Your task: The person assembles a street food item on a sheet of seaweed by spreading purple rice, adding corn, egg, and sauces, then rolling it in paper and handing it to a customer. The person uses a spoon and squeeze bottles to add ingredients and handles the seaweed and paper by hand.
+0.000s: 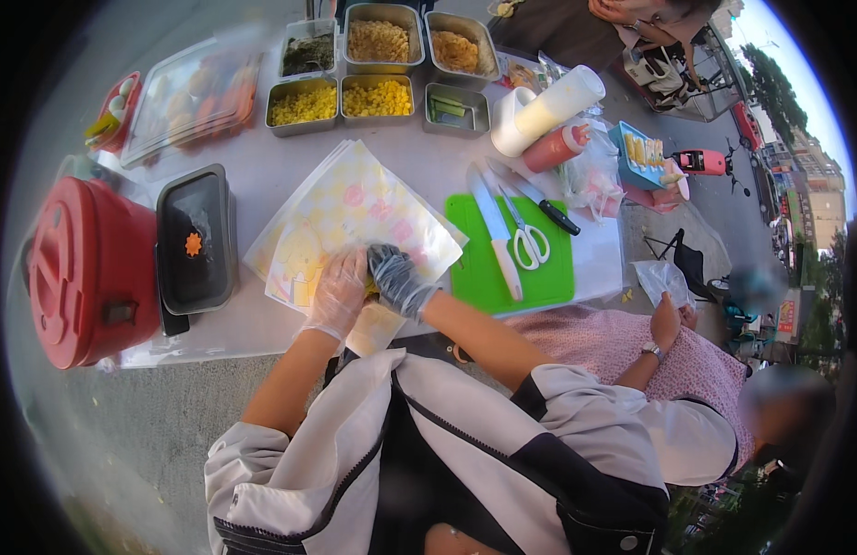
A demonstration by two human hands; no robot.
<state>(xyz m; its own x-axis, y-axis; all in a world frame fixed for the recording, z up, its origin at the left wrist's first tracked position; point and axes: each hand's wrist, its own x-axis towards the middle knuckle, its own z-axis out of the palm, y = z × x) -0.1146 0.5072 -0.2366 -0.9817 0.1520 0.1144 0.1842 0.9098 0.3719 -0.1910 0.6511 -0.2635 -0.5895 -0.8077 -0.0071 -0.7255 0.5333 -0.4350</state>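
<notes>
Sheets of patterned wrapping paper (355,199), white with yellow and pink prints, lie stacked on the table before me. At their near edge my left hand (341,285), in a clear plastic glove, is closed against my right hand (398,280), which wears a dark glove under clear plastic. What they grip together is mostly hidden; a little yellow and green shows between them. A yellowish piece of paper (377,326) hangs just below the fingers. To the right, a knife (491,222) and white-handled scissors (524,236) rest on a green cutting board (550,273).
Metal tins of corn (378,95) and other fillings line the back. A red lidded bucket (96,268) and a black container (195,250) stand at left. White squeeze bottles (576,92) are back right. Another person (664,324) stands close on the right, holding a clear bag.
</notes>
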